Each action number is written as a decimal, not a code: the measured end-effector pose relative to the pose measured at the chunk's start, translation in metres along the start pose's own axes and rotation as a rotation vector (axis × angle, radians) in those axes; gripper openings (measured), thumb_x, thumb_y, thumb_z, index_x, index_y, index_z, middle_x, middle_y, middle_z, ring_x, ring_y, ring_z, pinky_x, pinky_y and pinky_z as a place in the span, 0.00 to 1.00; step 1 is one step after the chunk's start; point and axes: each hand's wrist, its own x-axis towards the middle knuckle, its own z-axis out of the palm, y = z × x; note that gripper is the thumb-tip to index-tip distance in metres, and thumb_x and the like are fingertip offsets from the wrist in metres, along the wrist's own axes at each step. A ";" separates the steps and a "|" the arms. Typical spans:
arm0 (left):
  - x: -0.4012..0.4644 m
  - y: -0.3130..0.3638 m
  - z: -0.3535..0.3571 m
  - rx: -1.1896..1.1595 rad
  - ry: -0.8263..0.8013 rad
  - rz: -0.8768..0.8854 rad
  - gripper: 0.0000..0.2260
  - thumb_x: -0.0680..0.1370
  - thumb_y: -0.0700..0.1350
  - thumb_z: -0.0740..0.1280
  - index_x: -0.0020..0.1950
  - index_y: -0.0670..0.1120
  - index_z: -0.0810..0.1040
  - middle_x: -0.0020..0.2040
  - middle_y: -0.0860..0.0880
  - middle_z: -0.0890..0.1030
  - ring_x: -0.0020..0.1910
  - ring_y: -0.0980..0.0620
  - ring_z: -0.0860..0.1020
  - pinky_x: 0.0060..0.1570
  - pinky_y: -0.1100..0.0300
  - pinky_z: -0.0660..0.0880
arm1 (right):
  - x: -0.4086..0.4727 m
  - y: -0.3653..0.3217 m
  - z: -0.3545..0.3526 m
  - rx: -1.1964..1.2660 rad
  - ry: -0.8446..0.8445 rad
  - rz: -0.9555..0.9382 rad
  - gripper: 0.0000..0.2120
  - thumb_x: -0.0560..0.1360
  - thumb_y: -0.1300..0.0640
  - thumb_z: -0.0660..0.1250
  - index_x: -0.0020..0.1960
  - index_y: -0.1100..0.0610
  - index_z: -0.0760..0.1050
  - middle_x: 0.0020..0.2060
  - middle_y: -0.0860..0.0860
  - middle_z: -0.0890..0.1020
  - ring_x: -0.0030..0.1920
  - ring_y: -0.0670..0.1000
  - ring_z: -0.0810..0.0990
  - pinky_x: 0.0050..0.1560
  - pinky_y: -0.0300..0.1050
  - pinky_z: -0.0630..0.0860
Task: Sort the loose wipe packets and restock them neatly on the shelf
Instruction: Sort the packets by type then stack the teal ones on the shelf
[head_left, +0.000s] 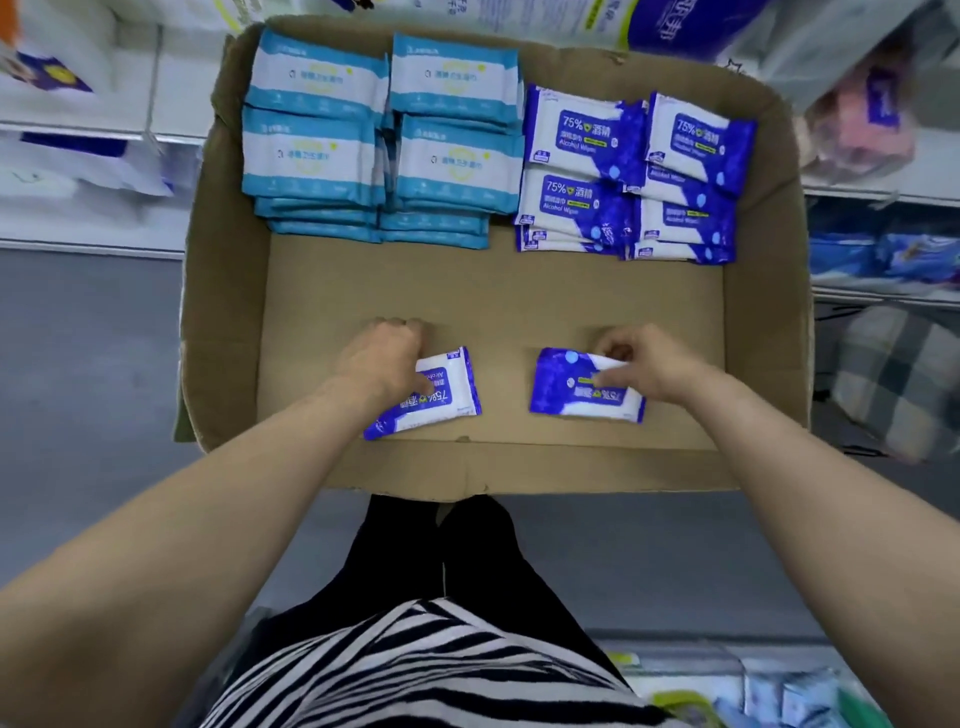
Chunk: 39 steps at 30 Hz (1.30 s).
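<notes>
A shallow cardboard box (493, 291) lies open in front of me. At its far left stand stacks of light-blue and white wipe packets (384, 140). At the far right lie stacks of dark-blue alcohol wipe packets (634, 171). Near the box's front edge my left hand (384, 358) grips one dark-blue packet (447, 395) lying on the box floor. My right hand (644, 364) pinches another dark-blue packet (571, 387) by its right end.
Shelves with tissue and paper goods (78, 104) run along the left, and more packaged goods (883, 249) fill the shelves on the right. A grey floor (88, 353) shows beside the box. My legs and a striped top are below.
</notes>
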 end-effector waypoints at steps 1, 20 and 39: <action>0.001 0.001 0.000 -0.009 0.008 -0.005 0.18 0.67 0.53 0.77 0.49 0.46 0.75 0.48 0.47 0.77 0.48 0.45 0.74 0.38 0.57 0.67 | 0.002 -0.007 -0.001 0.082 0.019 -0.031 0.09 0.68 0.57 0.78 0.40 0.48 0.79 0.41 0.49 0.83 0.40 0.50 0.81 0.45 0.48 0.76; 0.016 0.010 -0.008 -0.483 0.164 -0.308 0.20 0.77 0.60 0.64 0.42 0.42 0.78 0.40 0.45 0.82 0.38 0.43 0.80 0.42 0.52 0.79 | 0.022 -0.054 -0.012 0.327 0.040 0.177 0.14 0.78 0.49 0.67 0.45 0.60 0.77 0.35 0.56 0.83 0.32 0.55 0.82 0.36 0.47 0.81; 0.049 0.031 -0.034 0.119 0.082 0.232 0.16 0.73 0.49 0.72 0.60 0.49 0.79 0.56 0.46 0.76 0.58 0.44 0.68 0.54 0.54 0.67 | 0.038 -0.040 -0.005 -0.422 0.326 -0.302 0.24 0.66 0.46 0.77 0.57 0.54 0.77 0.55 0.54 0.74 0.61 0.58 0.70 0.55 0.50 0.66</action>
